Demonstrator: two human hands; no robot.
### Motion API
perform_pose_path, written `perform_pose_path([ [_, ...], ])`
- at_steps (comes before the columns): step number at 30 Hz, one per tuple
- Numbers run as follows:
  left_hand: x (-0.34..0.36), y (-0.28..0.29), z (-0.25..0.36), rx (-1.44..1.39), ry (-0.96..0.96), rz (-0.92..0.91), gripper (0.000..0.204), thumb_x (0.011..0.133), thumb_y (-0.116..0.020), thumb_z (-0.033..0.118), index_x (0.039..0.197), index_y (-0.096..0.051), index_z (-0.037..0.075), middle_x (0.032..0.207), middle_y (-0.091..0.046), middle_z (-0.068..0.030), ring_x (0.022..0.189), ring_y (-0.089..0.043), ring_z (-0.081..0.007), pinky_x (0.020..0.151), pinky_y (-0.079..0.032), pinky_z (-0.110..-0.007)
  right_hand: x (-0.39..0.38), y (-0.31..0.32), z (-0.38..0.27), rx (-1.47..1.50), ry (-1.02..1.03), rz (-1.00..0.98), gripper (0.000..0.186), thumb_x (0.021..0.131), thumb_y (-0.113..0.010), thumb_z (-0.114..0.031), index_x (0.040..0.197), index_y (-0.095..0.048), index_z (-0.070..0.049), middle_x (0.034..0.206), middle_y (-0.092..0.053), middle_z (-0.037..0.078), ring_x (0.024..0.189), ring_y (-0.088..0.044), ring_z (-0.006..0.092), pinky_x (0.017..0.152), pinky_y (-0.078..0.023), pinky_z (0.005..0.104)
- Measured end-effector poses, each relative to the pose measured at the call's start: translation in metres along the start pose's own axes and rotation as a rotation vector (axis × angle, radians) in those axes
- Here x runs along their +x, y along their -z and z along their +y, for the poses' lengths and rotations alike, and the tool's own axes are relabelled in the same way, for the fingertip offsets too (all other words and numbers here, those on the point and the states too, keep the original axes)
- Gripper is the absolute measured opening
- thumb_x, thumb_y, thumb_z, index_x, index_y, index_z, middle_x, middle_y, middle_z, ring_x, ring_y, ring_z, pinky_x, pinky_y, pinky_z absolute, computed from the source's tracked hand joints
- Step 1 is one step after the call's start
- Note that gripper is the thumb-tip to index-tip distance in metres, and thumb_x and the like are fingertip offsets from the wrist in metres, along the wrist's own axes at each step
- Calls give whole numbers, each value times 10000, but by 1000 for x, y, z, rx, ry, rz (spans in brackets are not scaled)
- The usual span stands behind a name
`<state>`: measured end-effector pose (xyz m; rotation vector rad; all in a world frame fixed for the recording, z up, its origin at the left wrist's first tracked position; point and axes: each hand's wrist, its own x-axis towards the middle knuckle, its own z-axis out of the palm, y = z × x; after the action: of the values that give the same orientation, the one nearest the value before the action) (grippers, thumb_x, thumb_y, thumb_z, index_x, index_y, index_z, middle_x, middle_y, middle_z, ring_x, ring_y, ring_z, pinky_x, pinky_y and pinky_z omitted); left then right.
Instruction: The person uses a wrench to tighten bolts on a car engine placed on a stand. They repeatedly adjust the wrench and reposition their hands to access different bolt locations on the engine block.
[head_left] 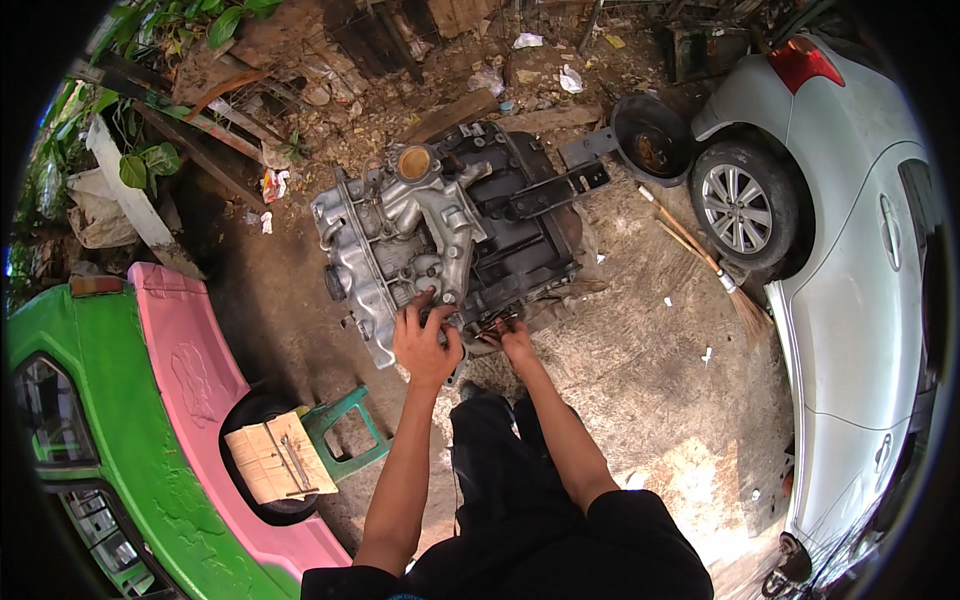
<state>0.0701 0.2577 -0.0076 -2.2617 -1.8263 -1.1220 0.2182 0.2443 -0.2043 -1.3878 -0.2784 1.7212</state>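
A car engine [455, 225] sits on the ground in front of me, with a silver metal side on the left and a dark block on the right. My left hand [427, 345] rests at its near edge, fingers apart and bent over the silver casting beside a round fitting. Close by on the right, my right hand [514, 342] reaches to the lower edge of the dark block with its fingers bent in. What those fingers grip is too small and shadowed to make out. A dark metal bracket [560, 192] juts from the block's right side.
A green and pink vehicle [185, 340] stands at left, a silver car [830, 300] at right. Tools lie on cardboard [262, 468] beside a green plastic stool [350, 460]. A black basin [650, 140] and a broom [720, 275] are at right. Wood planks [450, 115] and rubble lie behind.
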Motion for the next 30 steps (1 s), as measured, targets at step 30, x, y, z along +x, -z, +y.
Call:
perform_pose_path([
  [30, 0, 1, 0, 6, 14, -17, 274, 749, -634, 57, 972, -739, 178, 1204, -694, -72, 1141, -654, -338, 921, -552, -455, 30, 4, 30, -439, 293, 127, 254, 1040, -583, -1, 875, -571, 192, 885, -693, 238, 877, -747, 274, 687, -697, 510],
])
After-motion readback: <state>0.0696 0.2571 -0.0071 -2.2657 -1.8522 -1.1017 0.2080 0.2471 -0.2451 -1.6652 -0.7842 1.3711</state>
